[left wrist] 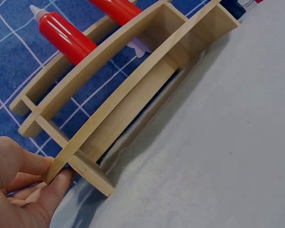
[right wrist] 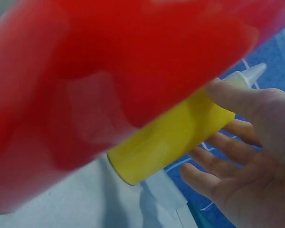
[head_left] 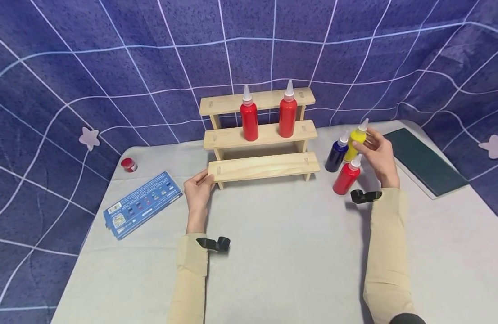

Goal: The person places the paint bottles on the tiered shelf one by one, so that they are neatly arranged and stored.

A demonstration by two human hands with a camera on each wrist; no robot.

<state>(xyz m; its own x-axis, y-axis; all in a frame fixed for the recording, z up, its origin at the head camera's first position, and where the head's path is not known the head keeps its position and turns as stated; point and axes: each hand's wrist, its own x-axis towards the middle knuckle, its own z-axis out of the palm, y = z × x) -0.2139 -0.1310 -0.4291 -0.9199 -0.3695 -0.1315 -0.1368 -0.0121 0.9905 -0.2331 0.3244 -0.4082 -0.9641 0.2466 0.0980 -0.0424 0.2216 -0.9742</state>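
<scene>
My left hand (head_left: 198, 190) pinches the left end of the lowest step of a three-tier wooden display stand (head_left: 265, 167), thumb below and fingers above in the left wrist view. On the middle step stand two red squeeze bottles (head_left: 249, 120) (head_left: 287, 117) with white pointed caps. At the right, my right hand (head_left: 379, 155) holds a yellow squeeze bottle (right wrist: 168, 137) near its top, the thumb on the near side. Close beside it stand a dark blue bottle (head_left: 336, 156) and another red bottle (head_left: 346, 179); the latter hides part of the yellow one in the right wrist view.
A blue printed box (head_left: 143, 204) lies on the white-covered table (head_left: 281, 252) at the left, with a small red-lidded jar (head_left: 129, 164) behind it. A dark green flat board (head_left: 427, 157) lies at the far right. Blue patterned cloth (head_left: 151, 67) hangs behind the table.
</scene>
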